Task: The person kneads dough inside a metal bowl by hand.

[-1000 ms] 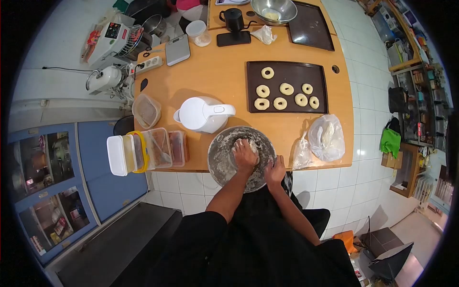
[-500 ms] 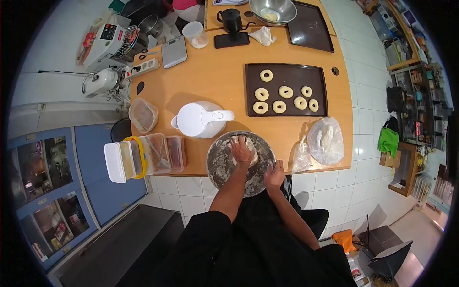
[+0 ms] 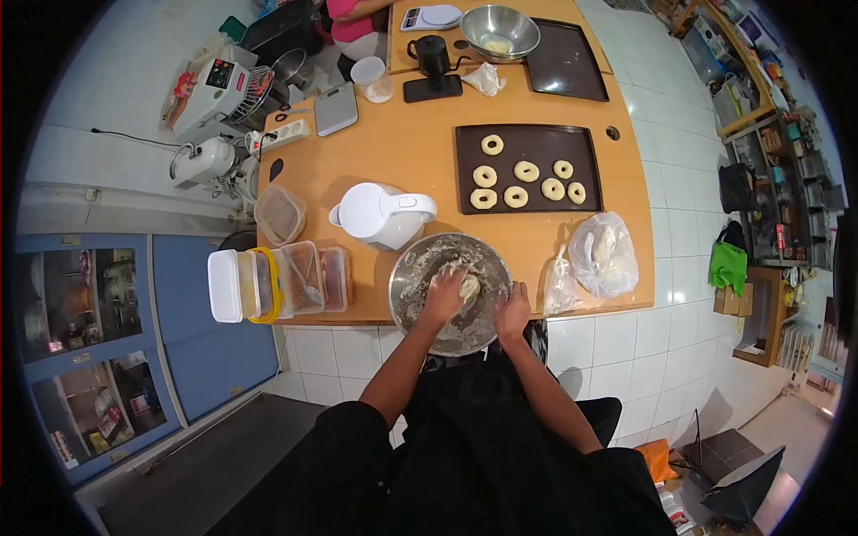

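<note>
Your left hand [image 3: 442,293], its grip unclear, touches an unshaped lump of dough [image 3: 470,287] in the near metal bowl [image 3: 407,304], your right hand [image 3: 512,314] grasps that bowl's right rim, and eight shaped dough rings [image 3: 520,167] already lie on the dark tray [image 3: 536,143] farther off to the right.

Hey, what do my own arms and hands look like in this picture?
You're wearing loose black sleeves that end around the elbows, leaving both forearms bare. The left hand and right hand are ungloved.
</note>
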The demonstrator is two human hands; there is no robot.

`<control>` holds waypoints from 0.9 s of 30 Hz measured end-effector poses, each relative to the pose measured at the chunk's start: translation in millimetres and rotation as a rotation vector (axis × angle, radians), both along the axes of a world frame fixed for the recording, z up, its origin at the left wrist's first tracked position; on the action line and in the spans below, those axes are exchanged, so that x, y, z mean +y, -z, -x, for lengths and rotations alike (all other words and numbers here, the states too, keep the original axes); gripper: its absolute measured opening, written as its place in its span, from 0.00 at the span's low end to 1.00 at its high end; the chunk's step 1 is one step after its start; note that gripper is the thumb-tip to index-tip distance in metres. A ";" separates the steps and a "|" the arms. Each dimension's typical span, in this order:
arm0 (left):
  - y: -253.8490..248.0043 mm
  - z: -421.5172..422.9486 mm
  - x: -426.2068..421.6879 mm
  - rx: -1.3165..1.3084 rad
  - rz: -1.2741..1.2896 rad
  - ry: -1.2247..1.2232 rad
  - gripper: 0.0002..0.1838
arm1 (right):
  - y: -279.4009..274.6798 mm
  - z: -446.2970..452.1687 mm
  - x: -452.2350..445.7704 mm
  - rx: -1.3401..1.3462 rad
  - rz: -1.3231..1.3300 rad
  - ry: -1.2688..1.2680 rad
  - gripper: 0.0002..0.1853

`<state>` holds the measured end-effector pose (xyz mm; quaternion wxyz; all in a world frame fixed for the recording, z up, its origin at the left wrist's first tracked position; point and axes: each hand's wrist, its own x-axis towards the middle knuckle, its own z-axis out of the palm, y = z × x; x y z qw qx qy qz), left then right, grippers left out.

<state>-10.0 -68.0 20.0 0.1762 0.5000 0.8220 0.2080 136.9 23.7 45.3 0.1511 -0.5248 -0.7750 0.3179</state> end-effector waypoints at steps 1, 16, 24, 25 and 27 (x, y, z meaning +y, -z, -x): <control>1.8 -1.2 -5.6 0.012 0.037 0.050 0.35 | 0.5 -1.1 -0.7 -0.005 0.002 -0.002 0.10; 21.9 35.8 3.0 -0.125 0.160 0.199 0.27 | -2.2 -1.3 -2.7 -0.014 -0.011 -0.111 0.10; -1.0 32.7 -4.2 -0.064 0.003 0.175 0.25 | -9.6 -3.1 1.2 0.006 0.025 -0.067 0.10; -7.3 33.3 -6.4 -0.079 0.002 0.194 0.25 | -7.4 -4.2 0.2 -0.006 0.032 -0.064 0.10; -23.5 34.9 -6.9 -0.071 0.003 0.236 0.25 | -4.9 -3.0 3.7 -0.025 0.038 -0.059 0.10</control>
